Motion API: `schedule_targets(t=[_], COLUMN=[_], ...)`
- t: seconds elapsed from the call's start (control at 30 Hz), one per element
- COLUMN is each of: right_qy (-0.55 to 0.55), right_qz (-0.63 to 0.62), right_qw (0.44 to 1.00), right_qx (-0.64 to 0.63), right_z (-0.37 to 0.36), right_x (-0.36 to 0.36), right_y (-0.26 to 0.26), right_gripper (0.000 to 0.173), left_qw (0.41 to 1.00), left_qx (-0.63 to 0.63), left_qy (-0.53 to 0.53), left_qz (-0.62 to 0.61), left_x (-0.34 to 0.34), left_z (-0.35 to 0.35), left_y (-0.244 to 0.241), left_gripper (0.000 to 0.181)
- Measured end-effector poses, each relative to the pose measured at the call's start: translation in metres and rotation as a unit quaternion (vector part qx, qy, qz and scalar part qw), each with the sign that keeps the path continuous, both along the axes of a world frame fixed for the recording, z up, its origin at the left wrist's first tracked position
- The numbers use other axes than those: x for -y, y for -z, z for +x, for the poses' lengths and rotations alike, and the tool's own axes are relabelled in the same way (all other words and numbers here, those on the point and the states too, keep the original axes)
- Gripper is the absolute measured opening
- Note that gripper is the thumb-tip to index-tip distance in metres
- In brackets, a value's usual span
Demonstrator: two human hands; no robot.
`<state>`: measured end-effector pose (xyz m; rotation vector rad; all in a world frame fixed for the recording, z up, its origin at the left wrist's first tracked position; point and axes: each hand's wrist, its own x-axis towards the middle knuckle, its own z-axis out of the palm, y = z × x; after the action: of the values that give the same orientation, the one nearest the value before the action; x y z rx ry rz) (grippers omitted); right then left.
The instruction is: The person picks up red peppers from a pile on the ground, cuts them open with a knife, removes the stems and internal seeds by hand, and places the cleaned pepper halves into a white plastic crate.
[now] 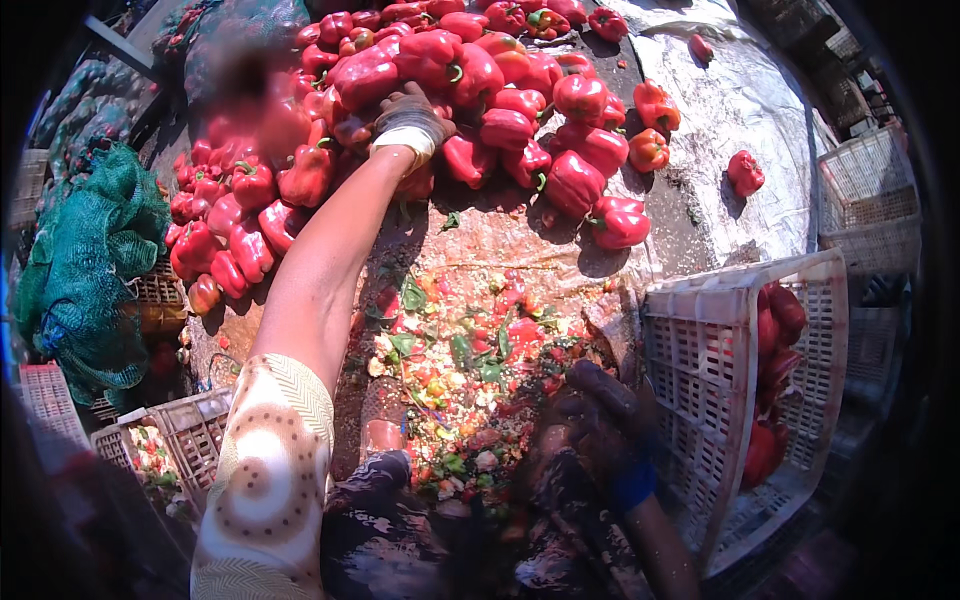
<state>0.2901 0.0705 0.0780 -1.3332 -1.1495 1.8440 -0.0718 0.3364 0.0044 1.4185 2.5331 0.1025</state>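
My left hand [411, 120], in a grey work glove with a white cuff, stretches into a heap of red bell peppers [431, 56]. Its fingers touch the peppers; whether they grip one is hidden. In shadow by my right knee is my right hand [604, 409], in a dark glove with a blue cuff. Its fingers look bent, but blur and shade hide whether they hold anything. Between my feet, pepper scraps, seeds and green leaves [480, 352] litter the ground.
At right, a white plastic crate [697, 360] lies on its side with red peppers [772, 382] inside. Green mesh sacks [94, 270] stand at left. Another crate [195, 435] is near my left elbow. Loose peppers lie on a pale sheet [735, 120].
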Motion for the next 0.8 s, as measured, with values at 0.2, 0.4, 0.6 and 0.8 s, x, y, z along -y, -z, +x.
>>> schedule_targets(t=[0.2, 0.4, 0.6, 0.8], right_qy=[0.044, 0.012, -0.014, -0.071], right_qz=[-0.01, -0.068, 0.101, 0.251], right_qw=[0.998, 0.991, 0.995, 0.961], right_qx=[-0.034, -0.118, 0.019, 0.092], right_z=[-0.034, -0.078, -0.078, -0.084], right_x=[-0.019, -0.048, -0.028, -0.031], right_y=[0.029, 0.072, 0.089, 0.082], right_gripper=[0.04, 0.062, 0.065, 0.075], left_qw=[0.982, 0.654, 0.625, 0.644], left_qx=[0.151, 0.73, 0.772, 0.745], left_qy=[0.026, 0.027, 0.076, 0.048], left_qz=[0.113, 0.194, 0.093, 0.167], left_x=[0.059, 0.18, 0.244, 0.258], left_z=[-0.013, 0.022, 0.079, 0.082], left_y=[-0.007, 0.022, 0.015, 0.029], left_gripper=[0.111, 0.094, 0.116, 0.12])
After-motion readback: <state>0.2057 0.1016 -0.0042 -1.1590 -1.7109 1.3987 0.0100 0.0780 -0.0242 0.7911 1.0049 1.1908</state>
